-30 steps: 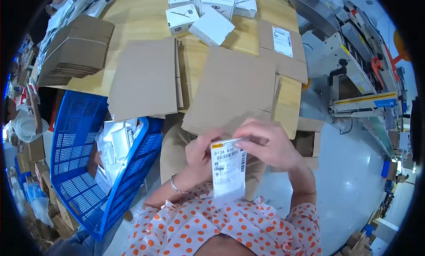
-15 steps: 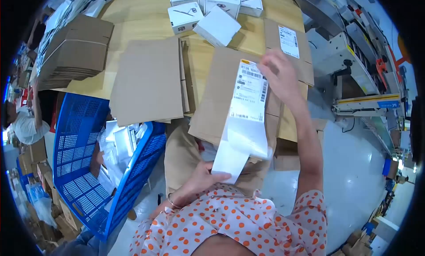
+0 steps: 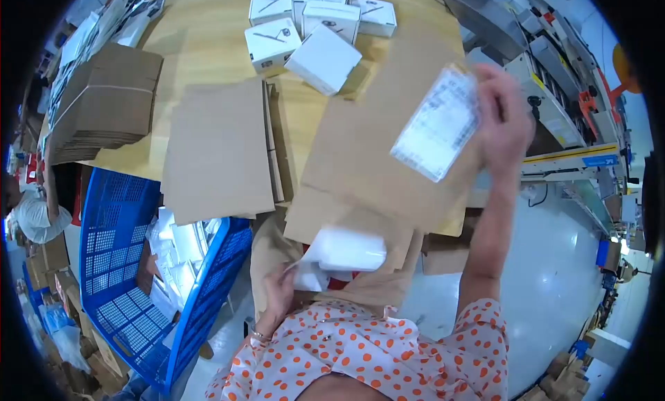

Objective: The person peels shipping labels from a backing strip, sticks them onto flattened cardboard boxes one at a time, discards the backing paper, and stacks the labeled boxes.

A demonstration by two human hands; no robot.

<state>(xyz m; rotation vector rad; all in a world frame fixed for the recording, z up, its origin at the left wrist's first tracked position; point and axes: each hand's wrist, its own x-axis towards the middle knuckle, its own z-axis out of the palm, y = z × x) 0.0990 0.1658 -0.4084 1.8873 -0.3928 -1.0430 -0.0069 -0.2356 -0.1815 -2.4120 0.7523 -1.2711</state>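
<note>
My right hand, blurred by motion, is closed on the upper right edge of a flat cardboard carton. A printed white shipping label lies on this carton beside my fingers. Another flat carton shows under its lower edge. Low in front of my body, my left hand pinches a curled strip of blank-looking white labels. Left of the labelled carton sits a stack of flat cardboard.
Several small white boxes stand at the table's far side. A strapped cardboard bundle lies at the left. A blue plastic crate below holds white packets. A machine frame stands right; a person is far left.
My right hand has moved right and nearer, with a labelled carton now raised and tilted under it. The label strip in my left hand has dropped lower and curled, its printed part gone from it.
</note>
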